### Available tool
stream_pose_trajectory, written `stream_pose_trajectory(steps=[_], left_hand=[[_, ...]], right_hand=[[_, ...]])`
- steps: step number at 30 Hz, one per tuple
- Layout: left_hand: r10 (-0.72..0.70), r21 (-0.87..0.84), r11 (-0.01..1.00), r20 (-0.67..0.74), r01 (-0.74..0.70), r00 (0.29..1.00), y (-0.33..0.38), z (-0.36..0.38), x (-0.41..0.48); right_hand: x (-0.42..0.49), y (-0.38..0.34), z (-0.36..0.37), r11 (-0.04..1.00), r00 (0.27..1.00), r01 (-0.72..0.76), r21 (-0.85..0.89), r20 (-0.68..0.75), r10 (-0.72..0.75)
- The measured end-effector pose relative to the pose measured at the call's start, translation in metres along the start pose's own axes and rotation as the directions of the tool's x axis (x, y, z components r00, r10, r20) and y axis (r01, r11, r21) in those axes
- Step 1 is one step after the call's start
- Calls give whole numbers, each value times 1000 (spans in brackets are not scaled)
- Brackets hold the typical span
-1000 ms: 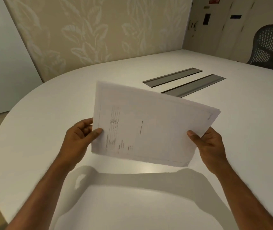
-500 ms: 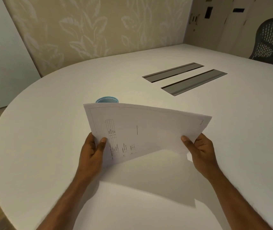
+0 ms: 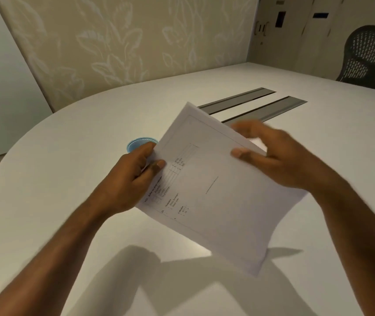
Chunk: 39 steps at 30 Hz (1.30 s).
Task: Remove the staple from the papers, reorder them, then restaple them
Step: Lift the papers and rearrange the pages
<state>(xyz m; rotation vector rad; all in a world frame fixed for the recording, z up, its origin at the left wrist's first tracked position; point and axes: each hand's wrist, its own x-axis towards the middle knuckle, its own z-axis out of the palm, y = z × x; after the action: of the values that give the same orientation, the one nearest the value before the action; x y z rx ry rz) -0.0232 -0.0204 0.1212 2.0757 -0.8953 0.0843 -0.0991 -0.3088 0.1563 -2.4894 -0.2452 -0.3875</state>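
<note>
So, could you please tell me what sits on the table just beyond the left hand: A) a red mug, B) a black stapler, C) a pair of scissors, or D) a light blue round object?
D: a light blue round object peeks out on the table just past the fingers of the left hand, partly hidden by the hand and the papers it grips.
</note>
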Motion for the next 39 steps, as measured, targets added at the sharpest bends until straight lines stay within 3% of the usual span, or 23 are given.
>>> stream_pose_trajectory(steps=[1,6,9,11,14,16,18,24,27,32,36,39], left_hand=[[-1,-8,1000,32,1,999,2,-1,3],[-103,-140,984,54,110,993,-19,-3,10],[-248,-283,927,32,246,968,-46,7,1],[-340,-346,889,-54,302,939,-58,20,-6],[-526,-619,707,-136,343,840,-65,51,-16],[-615,-748,558,-84,358,784,-62,71,-23],[-637,-780,494,-22,385,771,-58,90,-29],[-683,-618,637,-175,462,709,-48,112,-26],[-656,-540,699,-225,468,720,-48,113,-27],[-692,-526,685,-251,505,677,-55,119,-33],[-655,-480,729,-278,489,703,-56,119,-34],[-630,-438,758,-299,483,717,-59,118,-36]], right_hand=[[0,0,6,998,998,-17,53,66,14],[-7,24,28,887,992,-127,444,76,105],[-18,47,44,809,961,-271,521,101,257],[-27,59,57,727,931,-340,596,108,347],[-41,64,77,602,904,-375,705,135,406],[-49,66,92,550,877,-402,732,136,460],[-55,67,105,526,846,-423,738,113,522],[-65,62,125,563,811,-439,701,38,584],[-70,61,131,602,815,-448,661,25,579],[-76,60,141,649,816,-450,614,-13,579],[-74,60,139,655,812,-492,573,30,583],[-64,60,128,773,831,-497,395,-39,555]])
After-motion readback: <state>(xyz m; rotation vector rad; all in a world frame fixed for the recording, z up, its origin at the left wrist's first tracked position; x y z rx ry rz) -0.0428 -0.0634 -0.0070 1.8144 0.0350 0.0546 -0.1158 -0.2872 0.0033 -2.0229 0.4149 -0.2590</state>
